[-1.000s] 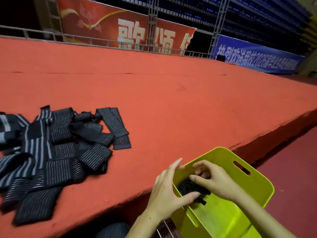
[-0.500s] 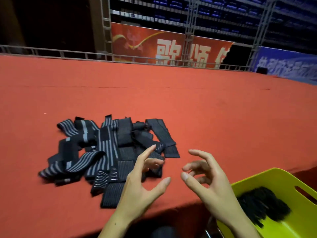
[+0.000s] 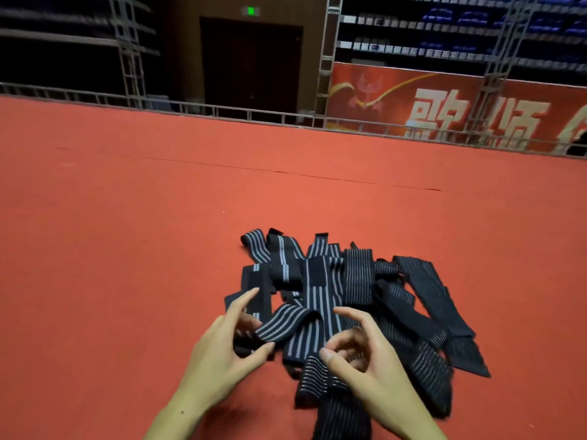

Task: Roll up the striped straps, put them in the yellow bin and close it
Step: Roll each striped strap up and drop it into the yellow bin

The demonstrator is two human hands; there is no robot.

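There is one pile of striped straps [image 3: 346,300] on one big red carpet [image 3: 158,217]. The straps lie on top of each other, so I cannot count them exactly, but there are more than eight. Two hands show, one left hand [image 3: 222,347] and one right hand [image 3: 365,354]. One red banner [image 3: 444,106] hangs at the back.

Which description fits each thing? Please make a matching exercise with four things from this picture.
Things:
1. pile of striped straps
2. left hand
3. exit sign
4. banner

Descriptions:
a. glows green above the dark door
b. red with large pale characters, behind the railing
c. lies on the red carpet
d. reaches to the near left edge of the pile

Pairs: 1-c, 2-d, 3-a, 4-b
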